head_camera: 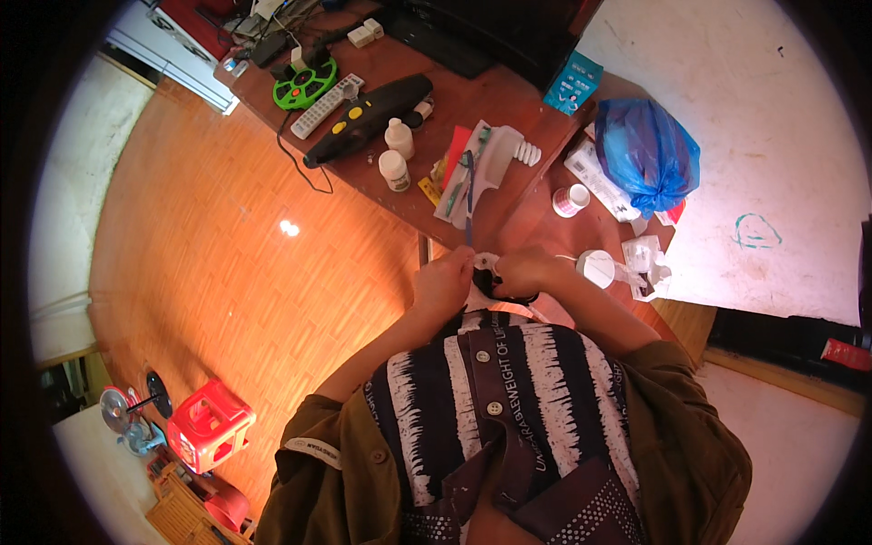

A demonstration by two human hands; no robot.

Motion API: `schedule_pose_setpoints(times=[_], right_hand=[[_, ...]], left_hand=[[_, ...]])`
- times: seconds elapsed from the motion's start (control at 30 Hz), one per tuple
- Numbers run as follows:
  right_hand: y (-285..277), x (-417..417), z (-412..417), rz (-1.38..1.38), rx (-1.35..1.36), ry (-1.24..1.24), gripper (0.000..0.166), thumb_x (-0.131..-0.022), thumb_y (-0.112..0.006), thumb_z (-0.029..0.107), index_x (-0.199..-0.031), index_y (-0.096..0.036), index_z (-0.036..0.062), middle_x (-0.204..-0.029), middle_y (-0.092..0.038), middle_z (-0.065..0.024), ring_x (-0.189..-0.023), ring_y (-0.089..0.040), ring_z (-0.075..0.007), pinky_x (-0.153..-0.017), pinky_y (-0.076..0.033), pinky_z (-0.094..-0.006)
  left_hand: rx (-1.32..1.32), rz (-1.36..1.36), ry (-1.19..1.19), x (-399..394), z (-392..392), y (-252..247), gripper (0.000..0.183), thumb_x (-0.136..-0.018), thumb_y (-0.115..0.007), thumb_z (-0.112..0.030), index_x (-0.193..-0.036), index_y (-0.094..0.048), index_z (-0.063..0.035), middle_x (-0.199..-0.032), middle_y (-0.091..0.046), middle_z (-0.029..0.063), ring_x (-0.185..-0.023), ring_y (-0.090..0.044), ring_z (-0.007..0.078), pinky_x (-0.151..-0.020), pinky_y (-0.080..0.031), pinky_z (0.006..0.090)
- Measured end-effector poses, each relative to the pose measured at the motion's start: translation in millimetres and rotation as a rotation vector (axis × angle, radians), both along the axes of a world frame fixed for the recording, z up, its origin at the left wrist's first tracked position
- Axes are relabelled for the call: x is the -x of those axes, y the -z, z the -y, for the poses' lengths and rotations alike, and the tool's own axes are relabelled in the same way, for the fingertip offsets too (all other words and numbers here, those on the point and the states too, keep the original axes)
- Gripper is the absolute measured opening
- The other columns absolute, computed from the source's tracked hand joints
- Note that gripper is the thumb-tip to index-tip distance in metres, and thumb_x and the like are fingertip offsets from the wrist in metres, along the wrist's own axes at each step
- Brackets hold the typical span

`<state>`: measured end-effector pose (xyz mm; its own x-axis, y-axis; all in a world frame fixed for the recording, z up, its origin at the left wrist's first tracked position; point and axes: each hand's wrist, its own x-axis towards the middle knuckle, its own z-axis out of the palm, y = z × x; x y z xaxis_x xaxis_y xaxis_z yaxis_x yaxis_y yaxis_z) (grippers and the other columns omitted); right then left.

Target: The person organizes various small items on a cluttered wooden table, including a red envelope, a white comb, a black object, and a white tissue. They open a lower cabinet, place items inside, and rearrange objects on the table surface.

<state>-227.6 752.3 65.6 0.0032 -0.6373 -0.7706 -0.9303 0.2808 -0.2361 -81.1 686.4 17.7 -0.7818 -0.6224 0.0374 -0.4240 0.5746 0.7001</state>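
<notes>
In front of my shirt, both hands are close together at the front edge of the wooden table. My left hand (441, 281) is curled, thumb uppermost. The lower end of a slim blue stick, perhaps a toothbrush handle (469, 204), meets its thumb; whether the fingers grip it I cannot tell. My right hand (523, 274) is closed around a small black object (486, 281), mostly covered by the fingers. Between the hands shows a small whitish piece (485, 260), its kind unclear. Beyond them lies a clear plastic package (497, 160) with a green toothbrush (477, 146).
Two white bottles (394, 170), a black device with yellow buttons (371, 119), a remote control (325, 107) and a green power strip (306, 83) stand on the table (381, 194). Rightward are a paper cup (571, 200), round white container (595, 269) and blue plastic bag (647, 157).
</notes>
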Motion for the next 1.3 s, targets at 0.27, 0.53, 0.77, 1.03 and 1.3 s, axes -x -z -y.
schedule_pose_setpoints(times=[0.27,0.53,0.77,1.03,1.3], right_hand=[[-4.8,11.7,-1.7,0.061,0.023,0.034,0.04,-0.068,-0.056,0.03,-0.104,-0.056,0.0128,-0.082,-0.061,-0.0112,-0.078,-0.058,-0.0268,-0.066,-0.045,-0.0363],[-3.9,4.9,-6.3,0.234,0.131,0.06,0.031,-0.07,-0.049,0.029,-0.094,-0.062,0.0149,-0.088,-0.061,-0.0098,-0.083,-0.058,-0.0271,-0.07,-0.045,-0.0389],[24.4,-5.5,-13.9,0.101,0.108,0.106,0.035,-0.074,-0.049,0.038,-0.095,-0.06,0.0125,-0.087,-0.061,-0.0114,-0.081,-0.058,-0.0299,-0.072,-0.045,-0.0393],[14.3,3.1,-27.1,0.059,0.329,0.256,0.049,-0.071,-0.055,0.035,-0.109,-0.047,0.0051,-0.085,-0.06,-0.0168,-0.08,-0.058,-0.0311,-0.07,-0.045,-0.0394],[3.7,7.7,-27.0,0.147,0.47,0.263,0.027,-0.069,-0.054,0.023,-0.089,-0.058,0.0056,-0.08,-0.059,-0.0159,-0.077,-0.057,-0.031,-0.067,-0.045,-0.0393]], left_hand=[[-0.113,0.005,-0.048,2.3,2.5,9.8,0.014,-0.082,-0.05,-0.022,-0.092,-0.054,-0.0124,-0.064,-0.057,0.0134,-0.059,-0.056,0.0328,-0.049,-0.041,0.0403],[-0.075,-0.032,0.003,5.6,0.6,4.3,0.014,-0.081,-0.051,-0.021,-0.089,-0.058,-0.011,-0.067,-0.058,0.0135,-0.062,-0.057,0.0317,-0.051,-0.042,0.0397],[-0.014,-0.191,0.137,1.7,7.3,15.0,0.012,-0.079,-0.054,-0.013,-0.086,-0.06,-0.0052,-0.076,-0.057,0.0139,-0.07,-0.056,0.0308,-0.059,-0.044,0.0364],[-0.12,-0.217,0.034,0.7,9.5,17.4,0.015,-0.081,-0.052,-0.011,-0.091,-0.057,-0.002,-0.081,-0.057,0.0165,-0.075,-0.056,0.0321,-0.064,-0.044,0.0352],[-0.126,-0.226,0.038,-0.7,10.8,12.6,0.017,-0.082,-0.051,-0.011,-0.095,-0.056,-0.0025,-0.084,-0.059,0.0166,-0.076,-0.058,0.0308,-0.064,-0.045,0.0343]])
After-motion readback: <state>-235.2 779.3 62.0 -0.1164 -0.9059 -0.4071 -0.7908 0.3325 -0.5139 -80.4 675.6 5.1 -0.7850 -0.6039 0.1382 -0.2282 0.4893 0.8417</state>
